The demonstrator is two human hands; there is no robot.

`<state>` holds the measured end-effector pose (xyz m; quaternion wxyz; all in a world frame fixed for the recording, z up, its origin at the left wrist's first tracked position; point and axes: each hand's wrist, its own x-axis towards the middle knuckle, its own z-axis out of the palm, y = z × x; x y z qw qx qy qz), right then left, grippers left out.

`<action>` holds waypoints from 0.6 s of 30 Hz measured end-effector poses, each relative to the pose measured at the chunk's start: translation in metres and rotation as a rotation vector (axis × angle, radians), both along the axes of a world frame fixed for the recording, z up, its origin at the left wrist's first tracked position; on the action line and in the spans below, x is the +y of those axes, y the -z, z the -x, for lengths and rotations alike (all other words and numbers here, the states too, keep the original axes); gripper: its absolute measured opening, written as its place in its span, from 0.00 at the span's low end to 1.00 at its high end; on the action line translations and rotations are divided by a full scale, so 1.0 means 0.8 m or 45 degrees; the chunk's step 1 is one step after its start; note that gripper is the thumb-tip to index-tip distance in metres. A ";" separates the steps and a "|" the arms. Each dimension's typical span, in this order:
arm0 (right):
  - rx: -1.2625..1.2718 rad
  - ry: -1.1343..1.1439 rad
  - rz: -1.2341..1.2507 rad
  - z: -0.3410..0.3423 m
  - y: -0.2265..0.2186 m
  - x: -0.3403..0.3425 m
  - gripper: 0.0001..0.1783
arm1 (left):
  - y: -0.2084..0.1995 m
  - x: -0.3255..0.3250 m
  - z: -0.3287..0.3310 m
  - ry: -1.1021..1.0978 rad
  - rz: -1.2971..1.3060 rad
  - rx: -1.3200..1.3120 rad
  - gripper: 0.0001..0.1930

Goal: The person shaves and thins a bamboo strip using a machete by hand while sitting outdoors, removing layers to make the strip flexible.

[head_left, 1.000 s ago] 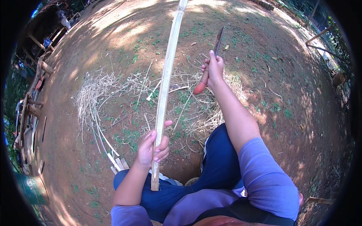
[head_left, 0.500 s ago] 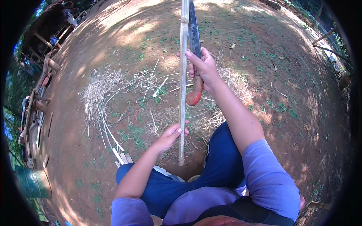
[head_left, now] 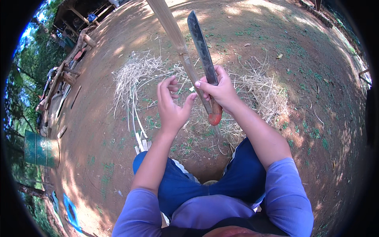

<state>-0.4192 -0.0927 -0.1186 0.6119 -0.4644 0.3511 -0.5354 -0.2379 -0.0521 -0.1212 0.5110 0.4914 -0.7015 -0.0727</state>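
Observation:
In my right hand is a machete, its dark blade pointing up and away and its wooden handle ending in a red butt. The same hand's thumb and fingers also touch a long split bamboo strip, which slants from the top of the view down toward the ground between my knees. My left hand is raised just left of the strip, apart from it, with fingers curved and spread and nothing in them. The strip's far end runs out of view; its lower end is partly behind the machete handle.
Thin shavings lie in a heap at left and another heap at right on the bare dirt. Several cut strips rest by my left knee. A green drum and a log rail stand farther left.
My left hand has let go of the bamboo strip's lower part and risen beside it. The strip has tilted, its top leaning left. My right hand with the machete has come slightly nearer and rightward.

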 end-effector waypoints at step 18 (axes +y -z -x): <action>0.009 -0.081 0.027 -0.029 0.009 0.014 0.27 | -0.070 -0.042 0.046 -0.280 0.476 0.254 0.10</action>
